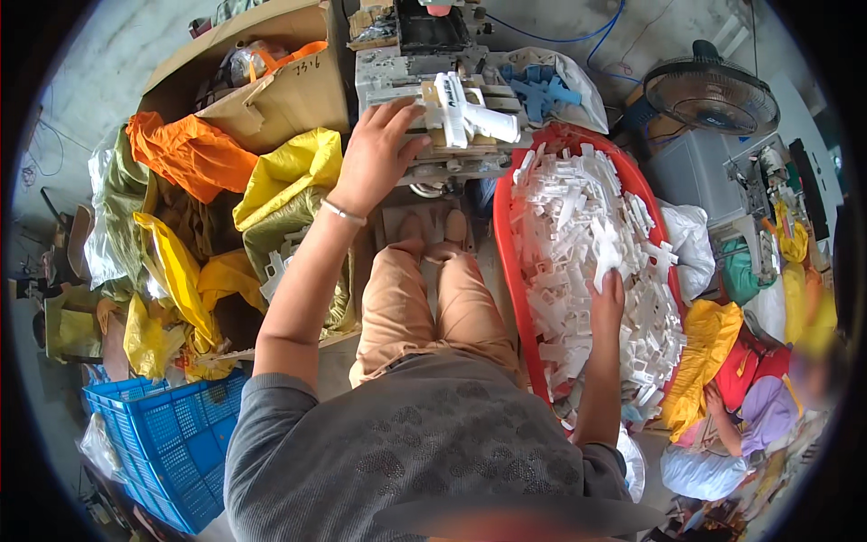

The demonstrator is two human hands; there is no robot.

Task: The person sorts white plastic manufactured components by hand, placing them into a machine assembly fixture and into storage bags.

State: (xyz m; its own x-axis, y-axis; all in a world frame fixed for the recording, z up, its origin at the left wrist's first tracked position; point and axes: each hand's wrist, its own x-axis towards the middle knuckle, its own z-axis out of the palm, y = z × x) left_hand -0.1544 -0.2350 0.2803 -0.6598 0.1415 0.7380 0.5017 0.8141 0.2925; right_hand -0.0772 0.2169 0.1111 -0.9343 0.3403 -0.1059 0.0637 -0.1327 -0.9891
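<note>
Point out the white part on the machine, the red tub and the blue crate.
White part [454,110]: head view, middle.
Red tub [508,235]: head view, left rim.
Blue crate [200,443]: head view, side wall.

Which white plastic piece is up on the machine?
The white plastic piece beside the left hand, lying on the grey machine; unlike it, many similar pieces lie heaped in the red tub.

Grey short-sleeved shirt with dark dotted patches, tan trousers, silvery bangle.

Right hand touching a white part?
Touching. Head view: the right hand holds a white part over the red tub, no gap visible.
</note>
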